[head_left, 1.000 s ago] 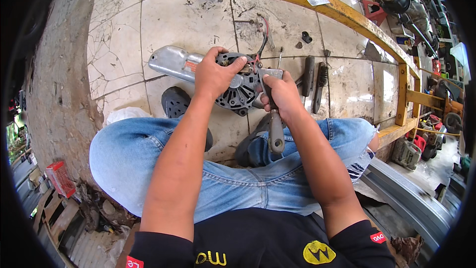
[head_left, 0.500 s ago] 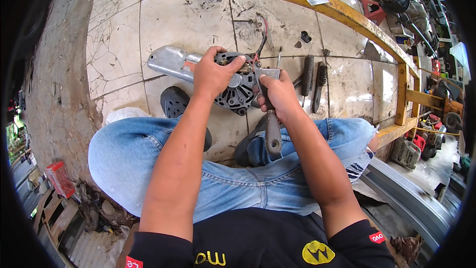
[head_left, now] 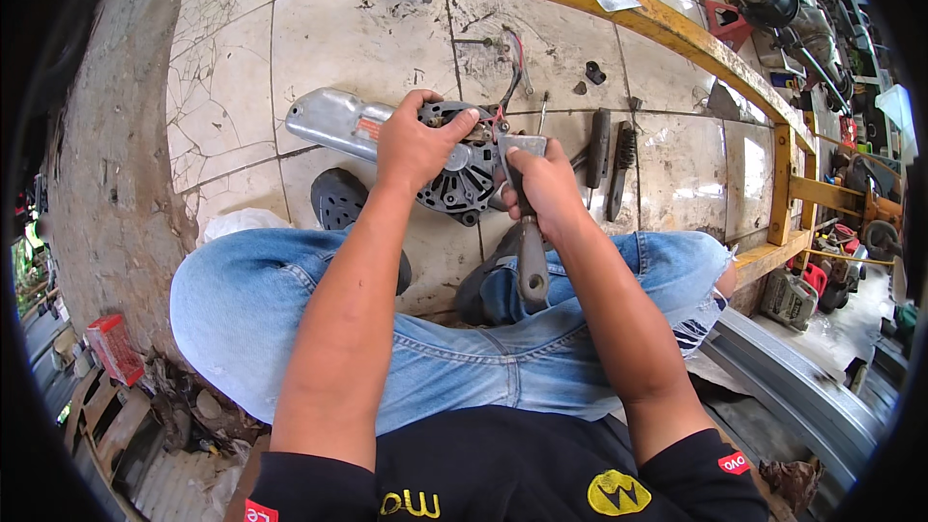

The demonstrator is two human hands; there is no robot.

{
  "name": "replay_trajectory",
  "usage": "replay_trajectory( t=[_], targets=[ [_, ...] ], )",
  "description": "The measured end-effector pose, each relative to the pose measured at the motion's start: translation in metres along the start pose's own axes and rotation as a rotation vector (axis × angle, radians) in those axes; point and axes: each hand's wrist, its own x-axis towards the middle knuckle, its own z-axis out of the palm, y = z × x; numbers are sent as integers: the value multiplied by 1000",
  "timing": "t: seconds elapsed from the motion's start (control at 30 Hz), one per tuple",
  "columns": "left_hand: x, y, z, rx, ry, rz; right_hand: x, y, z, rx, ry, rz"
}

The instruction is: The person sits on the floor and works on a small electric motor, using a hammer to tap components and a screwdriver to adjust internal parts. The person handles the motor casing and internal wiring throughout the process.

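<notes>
Your left hand (head_left: 416,147) lies over the upper left side of the round slotted unit (head_left: 460,184), its thumb and fingers spread part-way apart and curled onto the metal, so you have hold of it from above. Your thumb reaches across the unit's top toward its right side, while its dark slotted face shows below and to the right of that hand, tipped up toward you. A long silver housing (head_left: 333,123) stretches out to the left from beneath the same hand; your hand covers where it meets the unit, so whether the two are joined cannot be told. Your right hand (head_left: 543,186) is closed around a hand tool (head_left: 533,266), fingers wrapped and thumb laid along its broad flat grey head, the dark handle pointing back toward your lap. The unit sits just to the left of this hand, and the tool's head overlaps its right edge in this view; whether they touch is unclear. Red and black wires (head_left: 513,87) rise from the unit's far side onto the tiled floor (head_left: 348,34). To the right of your right hand, a dark-handled tool (head_left: 599,148) and a dark brush (head_left: 623,172) lie side by side.
</notes>
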Motion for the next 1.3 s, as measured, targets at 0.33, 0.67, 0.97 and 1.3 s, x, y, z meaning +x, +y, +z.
replay_trajectory(
  t=[0.33, 0.67, 0.97, 1.3],
  targets=[
    [-1, 2, 0, -30, -19, -29, -3, -1, -1, -1, -10, 0],
    [-1, 4, 1, 5, 4, -22, -6, 6, -2, -11, -29, 16],
    [0, 3, 0, 35, 4, -16, -7, 10, -2, -3, -53, 22],
    [2, 1, 3, -31, -15, -20, -5, 3, -1, 66, -58, 23]
  ],
)
